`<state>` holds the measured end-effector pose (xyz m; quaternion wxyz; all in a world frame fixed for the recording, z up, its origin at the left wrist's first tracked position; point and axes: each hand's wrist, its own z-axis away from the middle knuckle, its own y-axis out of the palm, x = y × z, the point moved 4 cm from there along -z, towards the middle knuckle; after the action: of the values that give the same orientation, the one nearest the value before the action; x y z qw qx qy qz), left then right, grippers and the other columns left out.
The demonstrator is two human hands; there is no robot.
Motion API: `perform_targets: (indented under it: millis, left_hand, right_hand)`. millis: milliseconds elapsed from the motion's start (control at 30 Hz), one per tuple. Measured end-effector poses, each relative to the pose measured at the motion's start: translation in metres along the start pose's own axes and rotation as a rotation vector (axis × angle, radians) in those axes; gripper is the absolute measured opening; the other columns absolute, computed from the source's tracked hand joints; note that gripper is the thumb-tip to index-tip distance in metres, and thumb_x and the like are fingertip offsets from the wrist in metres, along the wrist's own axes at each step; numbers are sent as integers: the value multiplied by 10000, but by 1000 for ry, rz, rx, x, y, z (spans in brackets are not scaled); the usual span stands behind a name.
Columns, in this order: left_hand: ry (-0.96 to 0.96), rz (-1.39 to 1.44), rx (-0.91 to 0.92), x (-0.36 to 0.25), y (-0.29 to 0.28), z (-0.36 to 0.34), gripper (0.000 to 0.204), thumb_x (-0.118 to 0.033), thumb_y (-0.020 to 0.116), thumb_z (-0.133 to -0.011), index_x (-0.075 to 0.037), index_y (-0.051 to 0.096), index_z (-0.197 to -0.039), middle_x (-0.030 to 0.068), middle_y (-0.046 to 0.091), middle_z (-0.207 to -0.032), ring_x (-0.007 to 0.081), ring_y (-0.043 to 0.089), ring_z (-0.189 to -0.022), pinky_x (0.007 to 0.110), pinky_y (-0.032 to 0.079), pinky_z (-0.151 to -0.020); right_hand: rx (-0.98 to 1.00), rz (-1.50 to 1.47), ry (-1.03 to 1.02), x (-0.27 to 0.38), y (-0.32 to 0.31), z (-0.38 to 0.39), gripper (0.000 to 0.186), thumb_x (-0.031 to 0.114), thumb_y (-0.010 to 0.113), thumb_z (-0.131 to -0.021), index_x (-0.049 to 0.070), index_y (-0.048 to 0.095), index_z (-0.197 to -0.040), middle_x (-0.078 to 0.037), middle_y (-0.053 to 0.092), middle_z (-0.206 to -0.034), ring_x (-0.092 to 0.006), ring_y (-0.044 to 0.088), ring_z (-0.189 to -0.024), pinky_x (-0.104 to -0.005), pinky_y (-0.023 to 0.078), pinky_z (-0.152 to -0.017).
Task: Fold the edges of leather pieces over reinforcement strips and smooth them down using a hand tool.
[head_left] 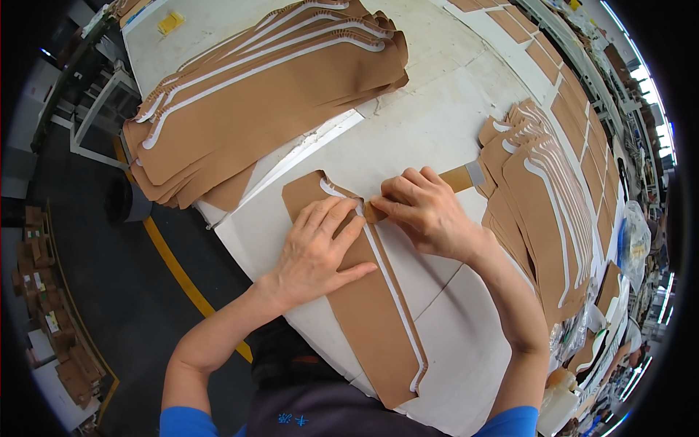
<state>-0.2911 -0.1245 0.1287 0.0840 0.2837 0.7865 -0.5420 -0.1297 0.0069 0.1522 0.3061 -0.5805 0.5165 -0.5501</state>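
A long tan strip (368,313) of thin board or leather-like sheet lies flat on the white desk (429,124), running from just under the hands down toward the person's body. It is narrow, with a notched, curved top end and a white band (397,295) along its right edge that hooks round at the bottom. It is the only strip lying by itself.

The left hand (320,247) rests palm down on the upper part of the strip, fingers spread and flat, gripping nothing. The right hand (426,211) has its grip clamped together on the handle of a small brush-like tool (455,178) with a tan wooden handle and a grey metal band; the tool's tip meets the strip's white band just beside the left fingertips.

Two stacks of the same tan strips sit on the desk. One large fanned stack (269,95) lies at the far left, well apart from the hands, with white bands showing along several edges. The second stack (542,211) lies to the right, close by the right wrist, also fanned; the number in each is too great to count. A row of more tan pieces (575,95) runs along the far right edge.

A small yellow object (170,22) lies at the far corner. Brown cardboard boxes (44,291) stand on the dark floor at left, what they hold not visible.
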Motion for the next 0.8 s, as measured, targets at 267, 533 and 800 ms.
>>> perform_targets:
  millis: [267,533,800]
  left_hand:
    - [34,79,68,-15,-5,25,596,-396,895,-772,-15,692,-1184,180,624,-1356,372,573,-1283,510,480,-1064]
    - [41,33,82,-28,-7,40,589,-400,884,-794,-23,704,-1209,178,624,-1381,352,576,-1257,491,457,-1023]
    - [36,33,80,-27,-6,42,568,-379,882,-802,-37,702,-1218,168,617,-1404,339,579,-1256,483,448,-1002]
  right_hand:
    - [-11,-64,-18,28,4,17,476,-2,735,-710,63,720,-1181,-61,613,-1115,-262,576,-991,-389,443,-837]
    - [-21,-42,-10,41,4,22,469,-10,770,-701,65,726,-1162,-41,602,-1092,-237,568,-972,-368,437,-817]
    - [15,-60,-54,29,4,10,443,-6,771,-691,68,734,-1126,-38,595,-1080,-237,564,-961,-368,438,-816]
